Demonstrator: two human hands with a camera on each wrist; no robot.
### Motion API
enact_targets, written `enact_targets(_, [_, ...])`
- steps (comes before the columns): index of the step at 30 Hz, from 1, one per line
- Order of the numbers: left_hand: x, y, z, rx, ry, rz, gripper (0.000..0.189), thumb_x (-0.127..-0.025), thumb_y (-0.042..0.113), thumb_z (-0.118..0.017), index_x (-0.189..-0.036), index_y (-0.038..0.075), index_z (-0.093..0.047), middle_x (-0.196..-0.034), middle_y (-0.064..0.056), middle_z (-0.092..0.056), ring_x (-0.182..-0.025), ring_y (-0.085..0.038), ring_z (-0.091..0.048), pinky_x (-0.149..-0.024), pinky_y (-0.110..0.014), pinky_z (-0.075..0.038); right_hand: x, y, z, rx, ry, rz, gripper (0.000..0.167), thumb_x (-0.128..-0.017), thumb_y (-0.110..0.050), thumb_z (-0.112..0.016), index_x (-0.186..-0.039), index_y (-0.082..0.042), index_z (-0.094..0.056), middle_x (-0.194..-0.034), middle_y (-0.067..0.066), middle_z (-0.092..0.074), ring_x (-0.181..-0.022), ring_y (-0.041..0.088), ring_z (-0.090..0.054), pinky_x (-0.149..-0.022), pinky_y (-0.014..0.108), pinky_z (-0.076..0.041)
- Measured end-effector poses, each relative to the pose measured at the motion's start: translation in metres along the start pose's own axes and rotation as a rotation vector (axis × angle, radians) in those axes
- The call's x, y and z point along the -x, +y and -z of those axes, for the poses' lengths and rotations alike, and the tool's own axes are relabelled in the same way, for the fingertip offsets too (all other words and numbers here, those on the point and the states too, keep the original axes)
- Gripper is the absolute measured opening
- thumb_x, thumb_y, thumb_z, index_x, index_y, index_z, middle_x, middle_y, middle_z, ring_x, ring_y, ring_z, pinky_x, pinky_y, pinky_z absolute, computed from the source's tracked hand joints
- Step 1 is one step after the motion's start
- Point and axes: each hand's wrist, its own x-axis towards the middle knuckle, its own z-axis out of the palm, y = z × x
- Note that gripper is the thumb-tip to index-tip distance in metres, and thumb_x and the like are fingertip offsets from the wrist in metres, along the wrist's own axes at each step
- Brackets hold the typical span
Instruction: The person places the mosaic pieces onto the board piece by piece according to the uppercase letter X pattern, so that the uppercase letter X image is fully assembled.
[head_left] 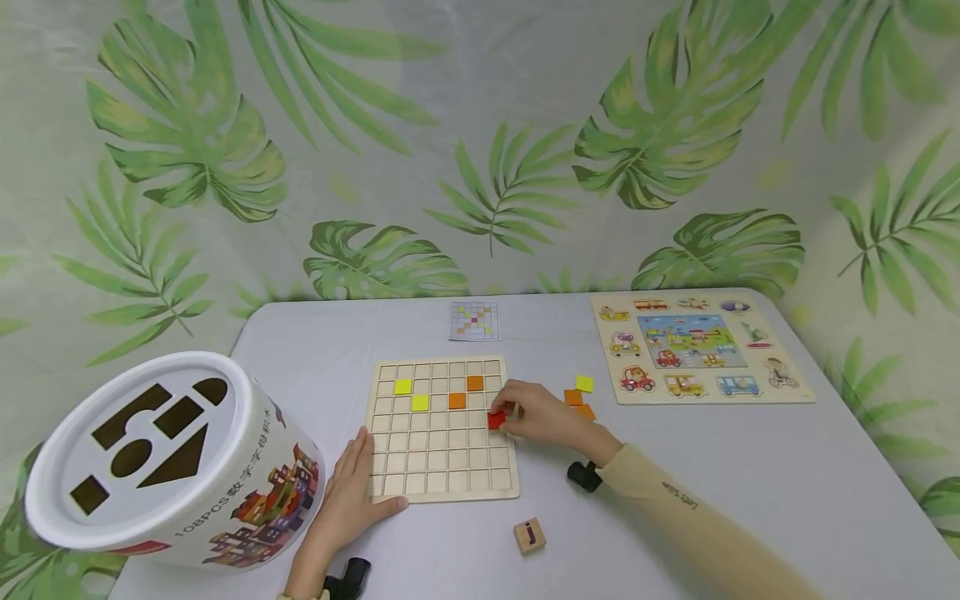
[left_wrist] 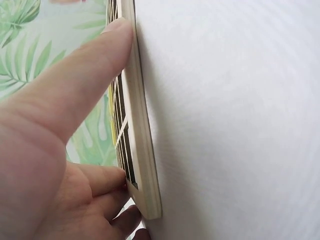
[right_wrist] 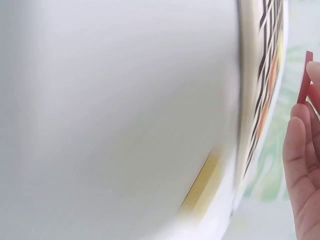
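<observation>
The right hand [head_left: 542,415] pinches a red square tile [head_left: 496,420] over the right side of a wooden grid board [head_left: 438,492]. In the right wrist view the tile [right_wrist: 304,79] stands edge-on at the fingertips, and more red shows behind it between the fingers. Two yellow tiles [head_left: 403,387] and two orange tiles [head_left: 457,401] lie in the board's upper squares. The left hand [head_left: 347,492] rests at the board's lower left corner, fingers stretched along the left edge. Its thumb [left_wrist: 107,60] lies on the front rim in the left wrist view.
Loose orange and yellow tiles [head_left: 584,384] lie right of the board. A printed pattern card [head_left: 474,322] lies behind it, a vehicle puzzle [head_left: 622,387] at the back right. A white lidded bucket [head_left: 247,467] stands at left, a letter block [head_left: 529,537] in front.
</observation>
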Motion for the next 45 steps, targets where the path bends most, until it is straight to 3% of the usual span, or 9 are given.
enact_targets(5, [0.0,0.0,0.0,-0.003,-0.004,-0.002,0.113,-0.07,0.036,-0.084,-0.147,-0.012,-0.015,-0.155,-0.028,-0.008,-0.139,-0.049,-0.005,-0.101,-0.07,-0.011,-0.037,-0.01,-0.026,0.022,-0.031,0.052,0.015,-0.083,-0.004,-0.071,-0.097,-0.007,-0.067,-0.088,-0.003,-0.057,-0.076,0.013,-0.051,-0.065,0.02,-0.044])
enact_targets(10, [-0.001,0.001,0.0,0.0,-0.01,0.0,0.113,-0.071,0.036,-0.083,-0.148,-0.011,-0.015,-0.155,-0.027,-0.008,-0.139,-0.048,-0.004,-0.102,-0.069,-0.011,-0.059,-0.022,-0.039,0.042,-0.073,0.017,0.014,-0.084,-0.003,-0.07,-0.098,-0.006,-0.067,-0.088,-0.001,-0.057,-0.074,0.01,-0.048,-0.065,0.02,-0.043])
enact_targets(19, [0.0,-0.001,0.001,-0.012,-0.019,0.006,0.114,-0.071,0.038,-0.083,-0.148,-0.011,-0.014,-0.155,-0.026,-0.007,-0.14,-0.047,-0.005,-0.103,-0.069,-0.011,-0.077,-0.036,-0.044,0.183,-0.138,-0.015,0.012,-0.085,-0.006,-0.071,-0.096,-0.006,-0.066,-0.091,0.001,-0.057,-0.077,0.011,-0.049,-0.069,0.019,-0.043])
enact_targets(25, [-0.001,-0.001,0.001,-0.01,-0.02,0.001,0.113,-0.072,0.039,-0.082,-0.148,-0.01,-0.014,-0.155,-0.026,-0.007,-0.14,-0.047,-0.005,-0.103,-0.068,-0.012,-0.079,-0.037,-0.043,0.167,-0.155,-0.022,0.013,-0.085,-0.003,-0.069,-0.097,-0.006,-0.065,-0.09,0.001,-0.056,-0.076,0.012,-0.048,-0.068,0.02,-0.043])
enact_targets(30, [-0.001,-0.001,0.0,-0.012,-0.011,0.005,0.113,-0.071,0.037,-0.083,-0.147,-0.011,-0.015,-0.155,-0.027,-0.008,-0.139,-0.048,-0.006,-0.103,-0.069,-0.012,-0.067,-0.028,-0.027,0.048,-0.093,-0.021,0.012,-0.085,0.0,-0.067,-0.097,-0.003,-0.066,-0.087,0.001,-0.058,-0.076,0.012,-0.05,-0.068,0.021,-0.045])
enact_targets(34, [-0.002,0.0,-0.001,-0.009,-0.007,0.005,0.113,-0.07,0.036,-0.084,-0.147,-0.011,-0.016,-0.155,-0.028,-0.008,-0.139,-0.048,-0.006,-0.102,-0.07,-0.011,-0.044,-0.012,-0.005,-0.02,-0.01,-0.027,0.013,-0.084,0.002,-0.068,-0.097,0.0,-0.066,-0.09,0.005,-0.063,-0.077,0.012,-0.055,-0.07,0.022,-0.049])
enact_targets(40, [-0.001,0.0,-0.001,-0.023,-0.011,0.01,0.113,-0.07,0.036,-0.084,-0.147,-0.012,-0.016,-0.155,-0.027,-0.008,-0.139,-0.048,-0.005,-0.102,-0.07,-0.011,0.002,0.018,0.021,-0.024,0.07,-0.104,0.015,-0.082,0.001,-0.07,-0.096,-0.002,-0.066,-0.088,0.003,-0.062,-0.077,0.011,-0.055,-0.068,0.024,-0.05])
enact_targets(45, [-0.001,-0.001,-0.001,-0.026,-0.011,0.008,0.113,-0.07,0.037,-0.083,-0.147,-0.011,-0.015,-0.155,-0.027,-0.007,-0.139,-0.048,-0.005,-0.102,-0.07,-0.011,0.03,0.034,0.028,0.004,0.073,-0.145,0.017,-0.08,0.001,-0.072,-0.096,-0.002,-0.066,-0.09,0.004,-0.063,-0.079,0.015,-0.057,-0.067,0.026,-0.051])
